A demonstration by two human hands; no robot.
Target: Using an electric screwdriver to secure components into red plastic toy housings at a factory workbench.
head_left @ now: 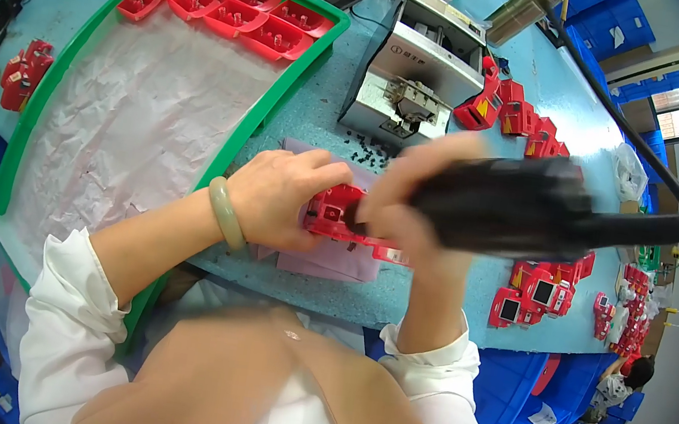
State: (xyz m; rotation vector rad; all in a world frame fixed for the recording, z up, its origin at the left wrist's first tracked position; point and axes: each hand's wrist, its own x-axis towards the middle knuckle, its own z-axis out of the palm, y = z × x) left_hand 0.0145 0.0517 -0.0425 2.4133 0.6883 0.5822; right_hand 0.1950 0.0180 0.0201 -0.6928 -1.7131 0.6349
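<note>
My left hand (273, 190) is closed on a red plastic toy housing (329, 209), holding it down on a pink cloth (328, 264) at the table's front. A jade-coloured bangle circles that wrist. My right hand (420, 193) wraps round a black electric screwdriver (514, 204), blurred by motion and lying nearly level. Its tip end points left at the housing; whether it touches a screw is hidden. Small black screws (370, 151) lie loose just beyond the cloth, in front of a metal screw feeder (421, 63).
At left stands a green-rimmed tray (17, 145) lined with crumpled paper, several red shells (233, 15) at its far end. Red toy cars (530, 122) line the right back; red units with screens (541, 291) sit at right. The screwdriver's thick black cable (651, 156) arches overhead.
</note>
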